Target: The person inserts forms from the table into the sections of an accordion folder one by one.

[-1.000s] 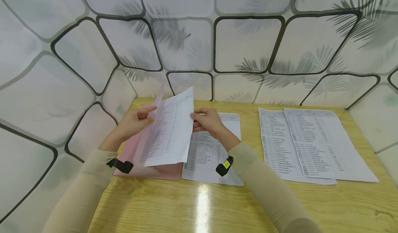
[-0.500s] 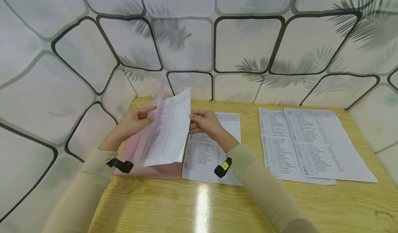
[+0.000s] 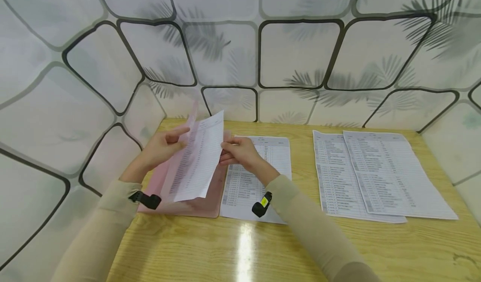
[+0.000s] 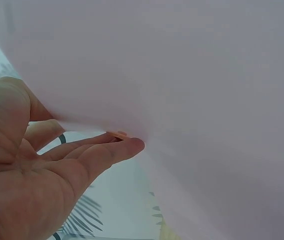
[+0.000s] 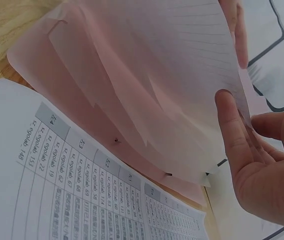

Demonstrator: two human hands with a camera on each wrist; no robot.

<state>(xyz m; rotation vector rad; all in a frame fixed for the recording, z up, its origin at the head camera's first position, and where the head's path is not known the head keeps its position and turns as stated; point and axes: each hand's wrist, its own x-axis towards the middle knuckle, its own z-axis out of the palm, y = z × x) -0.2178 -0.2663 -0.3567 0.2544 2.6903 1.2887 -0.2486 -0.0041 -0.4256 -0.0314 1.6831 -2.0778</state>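
Note:
A translucent pink document folder (image 3: 212, 202) lies at the left of the table with its cover (image 3: 192, 117) lifted. My left hand (image 3: 161, 148) holds that cover, fingers and thumb at its edge; in the left wrist view the pale cover (image 4: 206, 75) fills most of the picture. A printed sheet (image 3: 204, 156) stands tilted over the folder, its left part behind the cover. My right hand (image 3: 242, 152) pinches the sheet's right edge between thumb and fingers, as the right wrist view shows with the hand (image 5: 261, 165) at the paper's rim.
Another printed sheet (image 3: 248, 202) lies flat right of the folder, partly under my right forearm. Two more overlapping sheets, one (image 3: 330, 181) beneath the other (image 3: 398, 169), lie farther right on the wooden table (image 3: 188, 248). Patterned walls (image 3: 300, 52) enclose the back and sides.
My right hand has moved left and slightly down with the sheet, whose left part now sits deeper behind the folder's cover. More of the pink base shows. The left hand stays in place.

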